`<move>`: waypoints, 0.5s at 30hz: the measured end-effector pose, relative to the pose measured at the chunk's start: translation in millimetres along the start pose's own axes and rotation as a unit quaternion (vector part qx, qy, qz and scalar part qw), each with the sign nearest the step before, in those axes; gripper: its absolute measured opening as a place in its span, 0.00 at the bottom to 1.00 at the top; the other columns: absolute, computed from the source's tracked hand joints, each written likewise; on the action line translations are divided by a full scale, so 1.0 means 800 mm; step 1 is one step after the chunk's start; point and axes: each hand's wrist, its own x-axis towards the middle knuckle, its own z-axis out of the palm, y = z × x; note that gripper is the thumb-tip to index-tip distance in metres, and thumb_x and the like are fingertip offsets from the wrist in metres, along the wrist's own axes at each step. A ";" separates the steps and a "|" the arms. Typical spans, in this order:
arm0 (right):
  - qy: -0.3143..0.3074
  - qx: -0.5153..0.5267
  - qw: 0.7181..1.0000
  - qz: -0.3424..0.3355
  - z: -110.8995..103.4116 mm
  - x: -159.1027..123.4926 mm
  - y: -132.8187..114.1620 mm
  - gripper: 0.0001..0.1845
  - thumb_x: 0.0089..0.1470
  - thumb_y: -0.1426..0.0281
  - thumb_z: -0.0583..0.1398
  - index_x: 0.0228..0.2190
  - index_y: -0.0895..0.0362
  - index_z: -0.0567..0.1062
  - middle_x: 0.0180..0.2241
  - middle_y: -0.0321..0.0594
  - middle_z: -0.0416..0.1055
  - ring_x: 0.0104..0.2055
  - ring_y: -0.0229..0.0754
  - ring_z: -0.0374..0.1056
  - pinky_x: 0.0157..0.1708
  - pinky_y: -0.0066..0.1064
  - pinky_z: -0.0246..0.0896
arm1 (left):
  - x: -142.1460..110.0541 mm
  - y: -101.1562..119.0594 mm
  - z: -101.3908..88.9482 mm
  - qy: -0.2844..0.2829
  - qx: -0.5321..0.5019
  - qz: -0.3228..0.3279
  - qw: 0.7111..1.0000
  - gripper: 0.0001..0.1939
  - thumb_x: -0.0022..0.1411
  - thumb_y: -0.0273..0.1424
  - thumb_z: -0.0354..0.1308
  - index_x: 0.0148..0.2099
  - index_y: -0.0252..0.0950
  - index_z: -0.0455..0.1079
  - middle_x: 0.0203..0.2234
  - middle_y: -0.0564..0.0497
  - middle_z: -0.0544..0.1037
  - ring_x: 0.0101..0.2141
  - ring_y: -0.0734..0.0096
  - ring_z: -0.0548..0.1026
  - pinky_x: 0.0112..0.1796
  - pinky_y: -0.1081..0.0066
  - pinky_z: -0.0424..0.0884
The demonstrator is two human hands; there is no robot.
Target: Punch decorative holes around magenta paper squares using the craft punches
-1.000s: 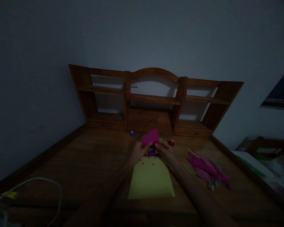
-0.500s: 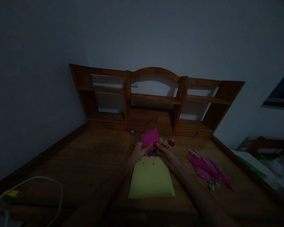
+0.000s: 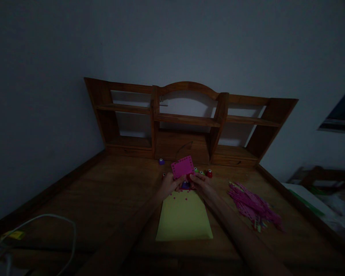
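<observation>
My left hand is closed on the lower left edge of a pink card, tilted, with small holes along its edges. My right hand is closed around a small red craft punch at the card's lower right corner; fingers partly hide it. Just below the hands is a purple craft punch. Under them lies a yellow sheet of paper, with several tiny pink paper bits near its far edge.
Another purple punch, green punches and a red punch stand behind the hands. Pink paper strips are heaped at right. A wooden shelf backs the desk. A white cable curves at left.
Both hands keep their hold on the card and the red punch, shifting only very slightly. The view has moved a little; the things on the desk stay in place.
</observation>
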 end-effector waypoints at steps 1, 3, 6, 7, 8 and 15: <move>0.002 -0.003 1.000 0.000 0.000 -0.001 0.000 0.15 0.42 0.60 0.71 0.29 0.57 0.78 0.20 0.34 0.69 0.22 0.34 0.60 0.25 0.28 0.53 | 0.000 0.001 0.000 -0.002 0.001 -0.001 1.000 0.26 0.59 0.49 0.55 0.20 0.33 0.65 0.11 0.53 0.65 0.14 0.77 0.63 0.18 0.76 0.58; 0.006 -0.011 1.000 -0.003 0.001 -0.001 -0.001 0.15 0.42 0.59 0.71 0.28 0.57 0.78 0.19 0.33 0.68 0.21 0.34 0.58 0.24 0.28 0.51 | -0.001 0.002 0.000 -0.005 0.003 -0.002 1.000 0.26 0.58 0.50 0.55 0.20 0.33 0.65 0.11 0.54 0.65 0.14 0.77 0.63 0.18 0.76 0.57; 0.003 -0.024 1.000 -0.015 0.001 -0.002 -0.001 0.15 0.44 0.59 0.70 0.25 0.57 0.76 0.18 0.32 0.66 0.20 0.33 0.56 0.23 0.28 0.48 | -0.003 0.006 0.001 -0.012 0.004 -0.001 1.000 0.27 0.58 0.51 0.55 0.19 0.34 0.65 0.11 0.54 0.65 0.13 0.78 0.63 0.18 0.76 0.58; 0.003 -0.029 0.999 -0.017 0.001 -0.002 -0.001 0.15 0.44 0.59 0.69 0.25 0.57 0.76 0.18 0.32 0.65 0.19 0.33 0.55 0.22 0.28 0.46 | -0.004 0.007 0.001 -0.013 0.004 -0.003 1.000 0.27 0.58 0.51 0.55 0.19 0.34 0.64 0.11 0.54 0.65 0.13 0.78 0.63 0.18 0.77 0.58; 0.004 -0.035 0.999 -0.019 0.001 -0.002 -0.001 0.15 0.44 0.59 0.69 0.25 0.57 0.76 0.17 0.32 0.64 0.19 0.32 0.54 0.22 0.28 0.45 | -0.004 0.007 0.002 -0.015 0.004 -0.008 1.000 0.27 0.57 0.52 0.55 0.19 0.34 0.65 0.11 0.53 0.65 0.13 0.78 0.63 0.18 0.77 0.57; -0.003 -0.050 0.998 -0.031 -0.001 0.000 -0.003 0.17 0.48 0.57 0.67 0.25 0.58 0.75 0.17 0.31 0.62 0.19 0.32 0.51 0.21 0.28 0.41 | -0.004 0.002 0.005 -0.023 -0.046 -0.013 0.999 0.30 0.61 0.54 0.48 0.23 0.33 0.68 0.13 0.52 0.68 0.15 0.75 0.66 0.20 0.74 0.60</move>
